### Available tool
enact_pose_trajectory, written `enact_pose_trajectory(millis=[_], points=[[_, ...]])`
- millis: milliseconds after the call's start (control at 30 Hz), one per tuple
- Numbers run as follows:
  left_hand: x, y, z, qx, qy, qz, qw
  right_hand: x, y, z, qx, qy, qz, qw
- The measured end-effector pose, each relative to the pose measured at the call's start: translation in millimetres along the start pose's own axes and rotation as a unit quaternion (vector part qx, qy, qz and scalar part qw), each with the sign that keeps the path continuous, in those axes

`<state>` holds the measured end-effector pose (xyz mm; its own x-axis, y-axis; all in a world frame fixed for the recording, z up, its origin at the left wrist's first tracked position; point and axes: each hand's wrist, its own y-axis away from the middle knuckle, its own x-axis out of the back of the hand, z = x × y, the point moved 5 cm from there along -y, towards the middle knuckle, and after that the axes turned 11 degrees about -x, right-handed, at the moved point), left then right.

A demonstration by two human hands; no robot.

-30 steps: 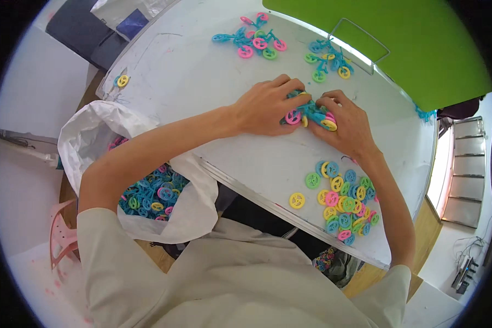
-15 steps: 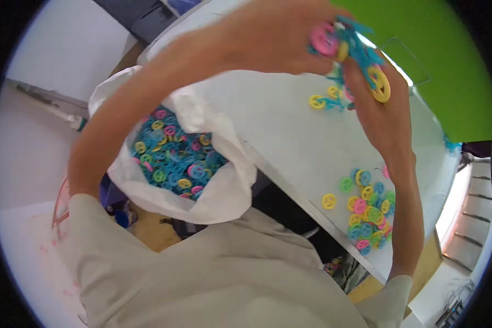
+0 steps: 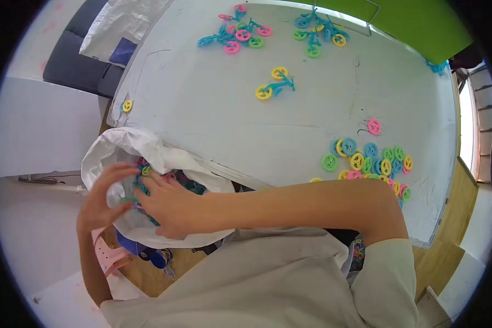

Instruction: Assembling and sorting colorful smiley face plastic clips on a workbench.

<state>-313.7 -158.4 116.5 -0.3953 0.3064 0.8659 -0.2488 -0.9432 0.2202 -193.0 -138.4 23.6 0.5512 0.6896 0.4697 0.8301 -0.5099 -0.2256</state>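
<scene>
Both hands are over the mouth of a white sack (image 3: 208, 167) beside the table. Its contents, small toy bicycles with teal frames and coloured wheels (image 3: 146, 171), show only in gaps around my fingers. My left hand (image 3: 106, 194) is at the sack's left side, thumb and fingers apart, with a bit of green and teal plastic near the thumb. My right hand (image 3: 172, 205) reaches in from the right, fingers spread and pointing down at the pieces. Neither hand visibly grips anything, though some fingertips are partly hidden.
On the white table (image 3: 213, 120) lie a yellow-wheeled toy bicycle (image 3: 277, 86), a cluster of bicycles (image 3: 240, 34) and another bicycle cluster (image 3: 314, 34). Loose coloured wheels (image 3: 370, 167) are heaped at the right, behind my right forearm. A green panel (image 3: 421, 27) stands at the far right.
Both hands have come down and left from above the table to the sack. The bunch of toy bicycles they held up is no longer seen in them. The view has shifted, showing more table.
</scene>
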Motion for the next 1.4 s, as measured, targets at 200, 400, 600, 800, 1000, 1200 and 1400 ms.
enact_pose_trajectory(millis=[200, 400, 600, 800, 1000, 1200, 1400], points=[[32.9, -111.0, 15.7, -0.083, -0.113, 0.212, 0.967, 49.1, -4.1, -13.8, 0.054, 0.078, -0.201, 0.975], [-11.4, -295.8, 15.4, -0.228, -0.334, 0.261, 0.876, 210.6, 17.8, 81.5, 0.049, 0.368, 0.276, 0.887], [-48.1, -348.0, -4.8, -0.224, -0.173, 0.276, 0.919, 238.6, 52.1, 141.7, -0.049, 0.309, 0.202, 0.928], [-47.4, -328.9, 22.4, -0.287, -0.136, 0.388, 0.865, 368.9, 22.8, 193.3, -0.193, 0.383, 0.381, 0.819], [-48.2, -317.6, 29.2, -0.324, -0.152, 0.376, 0.855, 319.3, 2.8, 207.2, -0.289, 0.457, 0.292, 0.789], [-38.2, -307.0, 30.5, -0.308, -0.112, 0.414, 0.850, 321.6, -8.1, 198.3, -0.268, 0.463, 0.274, 0.799], [22.7, -231.0, 26.0, -0.099, 0.300, 0.429, 0.846, 336.9, -3.2, 198.2, -0.210, 0.427, 0.263, 0.839]])
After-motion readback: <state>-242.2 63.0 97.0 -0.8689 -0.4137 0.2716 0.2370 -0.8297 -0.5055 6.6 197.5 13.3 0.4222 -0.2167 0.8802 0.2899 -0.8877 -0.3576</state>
